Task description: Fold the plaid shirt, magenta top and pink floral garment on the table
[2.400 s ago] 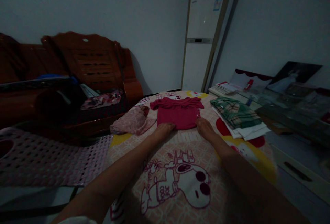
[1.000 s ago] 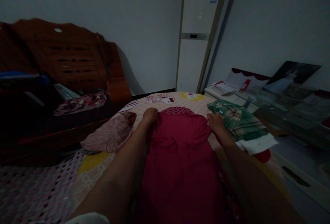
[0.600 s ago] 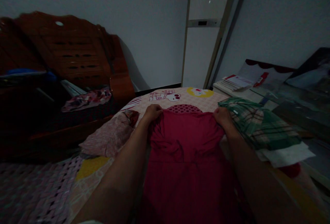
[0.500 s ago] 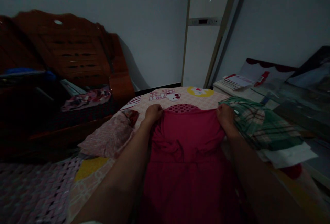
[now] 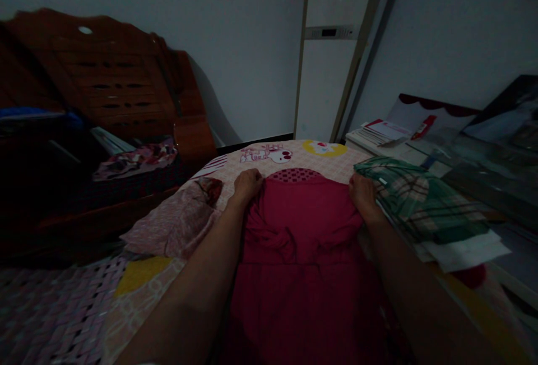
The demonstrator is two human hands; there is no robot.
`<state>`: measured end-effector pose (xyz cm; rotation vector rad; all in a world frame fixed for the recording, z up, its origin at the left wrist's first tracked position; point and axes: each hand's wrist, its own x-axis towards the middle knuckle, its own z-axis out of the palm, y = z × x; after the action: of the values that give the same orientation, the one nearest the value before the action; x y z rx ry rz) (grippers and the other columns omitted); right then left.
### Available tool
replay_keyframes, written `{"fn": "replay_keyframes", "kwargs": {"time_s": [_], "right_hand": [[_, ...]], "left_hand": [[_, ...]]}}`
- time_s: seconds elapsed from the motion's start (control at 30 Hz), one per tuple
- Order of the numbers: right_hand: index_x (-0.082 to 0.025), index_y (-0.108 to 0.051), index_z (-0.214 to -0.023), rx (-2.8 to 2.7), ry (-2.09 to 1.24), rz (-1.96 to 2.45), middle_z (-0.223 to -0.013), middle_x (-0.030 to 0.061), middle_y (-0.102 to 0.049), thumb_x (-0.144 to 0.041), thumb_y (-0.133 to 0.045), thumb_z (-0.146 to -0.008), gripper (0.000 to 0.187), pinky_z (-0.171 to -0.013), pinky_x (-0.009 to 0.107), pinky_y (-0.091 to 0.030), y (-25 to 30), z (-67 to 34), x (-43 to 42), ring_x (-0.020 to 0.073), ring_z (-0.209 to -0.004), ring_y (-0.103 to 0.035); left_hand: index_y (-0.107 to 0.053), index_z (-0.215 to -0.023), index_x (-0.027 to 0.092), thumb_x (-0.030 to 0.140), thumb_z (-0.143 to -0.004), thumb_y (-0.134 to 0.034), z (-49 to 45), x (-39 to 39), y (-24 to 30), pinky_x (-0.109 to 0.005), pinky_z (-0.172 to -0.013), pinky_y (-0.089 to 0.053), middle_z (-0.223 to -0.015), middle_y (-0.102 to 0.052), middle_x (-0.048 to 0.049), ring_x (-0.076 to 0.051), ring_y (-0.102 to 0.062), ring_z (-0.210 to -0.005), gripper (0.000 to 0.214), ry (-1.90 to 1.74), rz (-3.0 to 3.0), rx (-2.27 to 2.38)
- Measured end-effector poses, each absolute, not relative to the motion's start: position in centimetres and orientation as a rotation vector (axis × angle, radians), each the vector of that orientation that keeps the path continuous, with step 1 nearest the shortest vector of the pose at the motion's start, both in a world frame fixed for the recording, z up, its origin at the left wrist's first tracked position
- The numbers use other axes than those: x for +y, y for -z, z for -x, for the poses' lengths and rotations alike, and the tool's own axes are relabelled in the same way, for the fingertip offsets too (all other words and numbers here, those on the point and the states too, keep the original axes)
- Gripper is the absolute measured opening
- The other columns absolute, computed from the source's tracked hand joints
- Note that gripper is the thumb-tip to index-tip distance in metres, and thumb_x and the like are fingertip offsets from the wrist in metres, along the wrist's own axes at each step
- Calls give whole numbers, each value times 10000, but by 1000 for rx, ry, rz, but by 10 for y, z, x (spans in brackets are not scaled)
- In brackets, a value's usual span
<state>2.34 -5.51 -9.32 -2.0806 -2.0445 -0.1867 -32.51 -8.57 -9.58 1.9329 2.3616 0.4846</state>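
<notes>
A dark pink dress (image 5: 298, 292) lies spread over the patterned cloth (image 5: 235, 166), its top end pointing away from me. My left hand (image 5: 249, 184) is closed on the dress's far left corner. At the far right corner, my right hand (image 5: 362, 192) pinches the fabric in the same way. Between the hands the top edge sags slightly, and folds bunch below it on the left. A folded green plaid garment (image 5: 424, 199) lies just right of my right hand. To the left of my left forearm rests a pale pink garment (image 5: 176, 219).
A carved wooden bench (image 5: 113, 84) with clothes on its seat stands at the left. Behind the cloth-covered surface rises a tall white air conditioner (image 5: 323, 84). On the right, papers (image 5: 382, 132) lie on a glass-topped table (image 5: 479, 157). A woven pink surface (image 5: 63, 309) is at lower left.
Both hands keep their grip on the dress. My right hand has come slightly inward, and the top edge hangs a little looser. The whole view has shifted slightly.
</notes>
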Motion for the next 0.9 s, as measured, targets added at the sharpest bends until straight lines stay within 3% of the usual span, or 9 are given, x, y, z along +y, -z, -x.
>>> {"fn": "replay_keyframes", "kwargs": {"time_s": [0.33, 0.43, 0.57, 0.77, 0.9], "right_hand": [[-117, -714, -1010, -2097, 167, 2083, -1026, 167, -729, -136, -479, -900, 260, -788, 306, -456, 98, -25, -49, 254, -976, -678], [-118, -714, -1018, -2079, 156, 2114, -1028, 168, -728, -139, -474, -908, 264, -784, 300, -457, 98, -25, -50, 252, -972, -681], [-120, -718, -1034, -2077, 138, 2107, -1032, 170, -727, -154, -472, -918, 274, -800, 297, -466, 97, -25, -51, 249, -981, -680], [-108, -734, -1046, -2056, 46, 2119, -1051, 179, -729, -129, -498, -875, 292, -829, 305, -483, 90, -25, -52, 263, -1026, -675], [-124, -748, -1045, -2064, -109, 2126, -1072, 157, -736, -126, -573, -789, 310, -833, 291, -488, 81, -28, -52, 260, -1044, -675]], "left_hand": [[-654, -1226, 129, 224, -901, -510, 277, -82, 36, -318, -962, -487, -1173, -710, -122, -225, -655, -1081, 368, -689, -2216, 1897], [-542, -1372, 124, 157, -898, -487, 232, -69, 40, -314, -998, -469, -1276, -665, -141, -220, -631, -1153, 478, -536, -2277, 1750], [-499, -1412, 106, 143, -876, -537, 191, -52, 60, -320, -1060, -424, -1388, -587, -156, -234, -573, -1246, 539, -446, -2281, 1563], [-572, -1357, 87, 96, -805, -596, 179, -35, 84, -297, -903, -493, -1118, -706, -125, -195, -655, -977, 552, -647, -2108, 1303], [-615, -1322, 104, 146, -837, -569, 184, -34, 98, -299, -771, -508, -940, -725, -82, -138, -630, -731, 489, -814, -1801, 1095]]}}
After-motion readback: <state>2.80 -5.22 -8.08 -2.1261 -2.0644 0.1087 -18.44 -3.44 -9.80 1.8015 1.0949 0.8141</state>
